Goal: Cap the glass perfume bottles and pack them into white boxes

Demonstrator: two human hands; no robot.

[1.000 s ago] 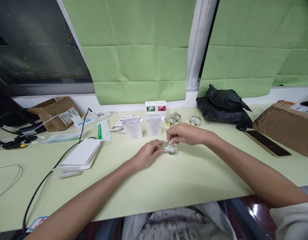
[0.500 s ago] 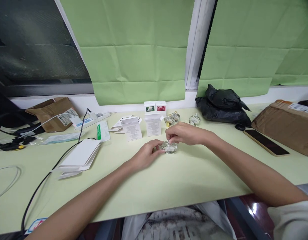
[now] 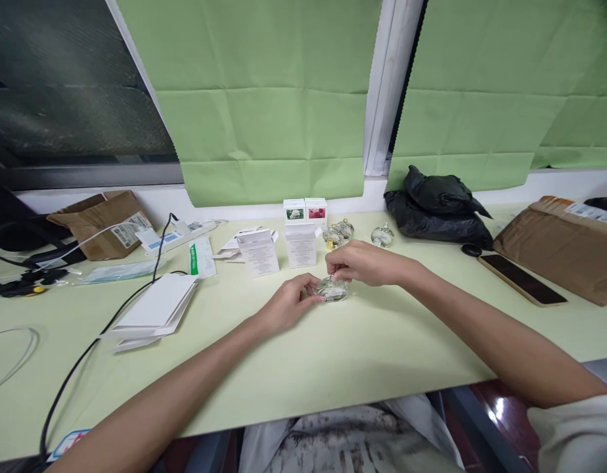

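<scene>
A small round clear glass bottle (image 3: pixel 334 291) rests on the table in front of me. My left hand (image 3: pixel 290 302) grips its left side between thumb and fingers. From above, my right hand (image 3: pixel 355 264) pinches the bottle's top; the fingers hide what sits there. Just behind my right hand are similar glass bottles (image 3: pixel 343 230) with gold-coloured parts, and another glass bottle (image 3: pixel 383 235) stands apart to their right. Two open white cartons with printed text, a left carton (image 3: pixel 260 255) and a right carton (image 3: pixel 302 247), stand upright beyond my left hand.
Two small picture boxes (image 3: pixel 305 212) stand by the wall. Flattened white cartons (image 3: pixel 156 305) and a black cable (image 3: pixel 94 348) lie to the left. A brown cardboard box (image 3: pixel 106 226) is at the back left. Black plastic bags (image 3: pixel 436 210), a phone (image 3: pixel 523 279) and a brown parcel (image 3: pixel 560 253) lie right.
The glass bottle looks slightly tilted compared with before. Both hands keep nearly the same place and grip; the view has shifted a little.
</scene>
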